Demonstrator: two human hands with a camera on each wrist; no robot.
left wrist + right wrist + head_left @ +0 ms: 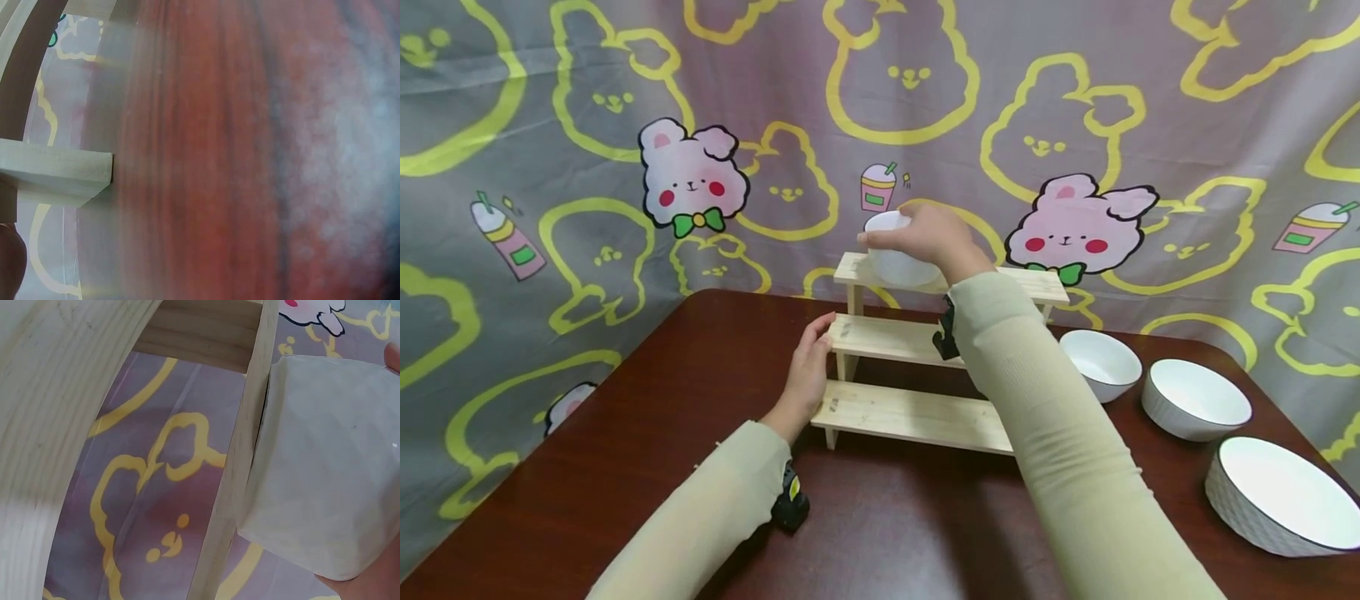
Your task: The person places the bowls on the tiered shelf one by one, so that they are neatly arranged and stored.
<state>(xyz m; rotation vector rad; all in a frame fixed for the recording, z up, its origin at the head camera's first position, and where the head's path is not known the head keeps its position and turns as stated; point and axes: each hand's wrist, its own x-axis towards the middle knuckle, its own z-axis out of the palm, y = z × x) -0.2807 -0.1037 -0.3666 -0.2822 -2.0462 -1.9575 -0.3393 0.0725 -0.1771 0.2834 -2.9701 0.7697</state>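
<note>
A three-tier wooden shelf (pixel 917 417) stands on the dark table. At its top tier my right hand (pixel 934 237) grips a white bowl (pixel 904 267) by the rim; the bowl's base is at the left part of the top board (pixel 1033 283). The right wrist view shows the faceted side of the bowl (pixel 331 462) against the board's edge, with fingers (pixel 369 584) around it. My left hand (pixel 805 379) holds the left end of the middle board (pixel 887 337). In the left wrist view only a finger (pixel 11 262) shows, beside a wooden piece (pixel 56 172).
To the right of the shelf stand a small white bowl (pixel 1101 362), a medium white bowl (pixel 1197 400) and a large textured bowl (pixel 1285 496). Behind the table (pixel 730 350) hangs a patterned curtain (pixel 790 75). My right forearm crosses in front of the shelf's right side.
</note>
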